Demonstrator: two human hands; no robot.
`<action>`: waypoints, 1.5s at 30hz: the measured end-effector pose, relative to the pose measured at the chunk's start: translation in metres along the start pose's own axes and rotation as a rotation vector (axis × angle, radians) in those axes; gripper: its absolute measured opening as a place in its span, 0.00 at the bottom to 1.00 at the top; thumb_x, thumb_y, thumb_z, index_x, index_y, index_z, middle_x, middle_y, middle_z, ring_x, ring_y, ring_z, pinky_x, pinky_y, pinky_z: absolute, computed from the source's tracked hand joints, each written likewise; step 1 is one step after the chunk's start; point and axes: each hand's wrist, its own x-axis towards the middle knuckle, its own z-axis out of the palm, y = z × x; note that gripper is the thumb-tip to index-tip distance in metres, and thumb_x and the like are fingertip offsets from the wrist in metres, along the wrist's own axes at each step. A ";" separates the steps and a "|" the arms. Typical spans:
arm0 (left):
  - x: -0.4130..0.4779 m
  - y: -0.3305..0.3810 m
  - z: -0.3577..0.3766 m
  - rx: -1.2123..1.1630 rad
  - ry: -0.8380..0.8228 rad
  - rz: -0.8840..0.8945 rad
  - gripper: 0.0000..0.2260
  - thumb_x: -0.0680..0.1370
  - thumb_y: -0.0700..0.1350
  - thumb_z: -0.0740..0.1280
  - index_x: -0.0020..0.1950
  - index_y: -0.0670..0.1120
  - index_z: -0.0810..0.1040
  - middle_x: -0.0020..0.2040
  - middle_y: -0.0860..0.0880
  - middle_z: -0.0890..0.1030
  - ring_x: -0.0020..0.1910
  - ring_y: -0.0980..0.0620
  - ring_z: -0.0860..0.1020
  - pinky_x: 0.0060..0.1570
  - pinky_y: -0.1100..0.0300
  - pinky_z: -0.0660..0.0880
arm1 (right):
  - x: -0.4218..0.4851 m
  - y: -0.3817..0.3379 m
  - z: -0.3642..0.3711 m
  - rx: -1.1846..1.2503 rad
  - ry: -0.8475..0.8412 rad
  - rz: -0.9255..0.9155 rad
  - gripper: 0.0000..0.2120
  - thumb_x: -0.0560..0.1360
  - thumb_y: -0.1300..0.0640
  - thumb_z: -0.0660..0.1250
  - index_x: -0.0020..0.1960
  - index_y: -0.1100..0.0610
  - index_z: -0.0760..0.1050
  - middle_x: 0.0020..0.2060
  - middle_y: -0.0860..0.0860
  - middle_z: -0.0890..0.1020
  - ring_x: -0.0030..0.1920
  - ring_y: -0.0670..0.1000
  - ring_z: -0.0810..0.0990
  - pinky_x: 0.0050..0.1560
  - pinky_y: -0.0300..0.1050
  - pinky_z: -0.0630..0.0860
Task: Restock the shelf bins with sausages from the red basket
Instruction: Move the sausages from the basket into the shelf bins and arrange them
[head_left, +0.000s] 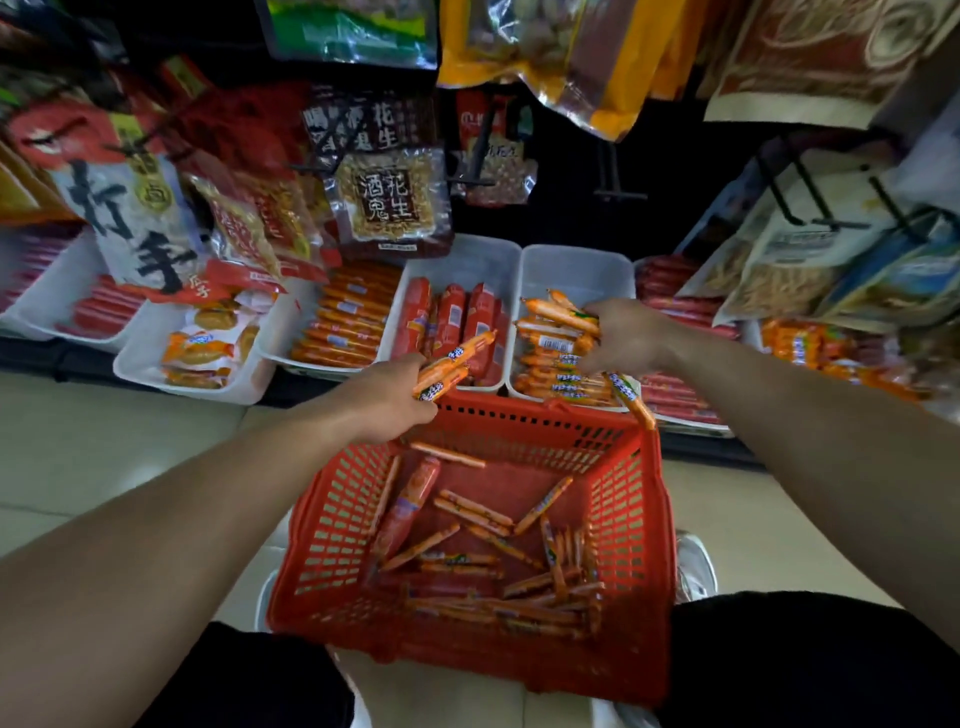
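Left hand (392, 387) reaches forward on a straight, bare forearm over the far rim of the red basket (332, 525). Its fingers curl round 2 slim orange sausages (452, 361) that angle up toward the bins. Right hand (631, 335) stretches into a white plastic bin (571, 265), fingers bent down onto the pile of orange sticks (558, 384); whether it grips any cannot be told. 1 hanging stick (631, 400) droops over that bin's front edge. Glossy, film-wrapped loose sausages (519, 571) lie scattered across the lattice-walled basket's floor.
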 end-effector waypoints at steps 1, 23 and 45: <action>0.011 0.001 0.001 -0.014 0.009 -0.001 0.15 0.79 0.49 0.68 0.63 0.51 0.68 0.46 0.48 0.79 0.41 0.49 0.80 0.38 0.51 0.77 | 0.013 0.004 0.004 0.004 0.007 0.004 0.14 0.67 0.55 0.76 0.48 0.56 0.74 0.39 0.52 0.80 0.41 0.52 0.79 0.40 0.46 0.75; 0.095 0.005 0.044 -0.089 0.093 -0.058 0.11 0.80 0.50 0.67 0.57 0.50 0.69 0.44 0.48 0.77 0.38 0.49 0.79 0.36 0.54 0.76 | 0.092 0.094 0.099 -0.185 -0.095 0.046 0.39 0.63 0.27 0.63 0.69 0.44 0.72 0.61 0.51 0.76 0.62 0.56 0.74 0.62 0.52 0.73; 0.241 0.121 0.092 0.265 -0.147 0.268 0.28 0.78 0.50 0.71 0.76 0.52 0.65 0.73 0.46 0.72 0.67 0.44 0.73 0.65 0.51 0.72 | 0.043 0.168 0.099 0.232 0.509 0.115 0.14 0.74 0.56 0.67 0.59 0.52 0.79 0.52 0.52 0.80 0.50 0.55 0.81 0.49 0.52 0.79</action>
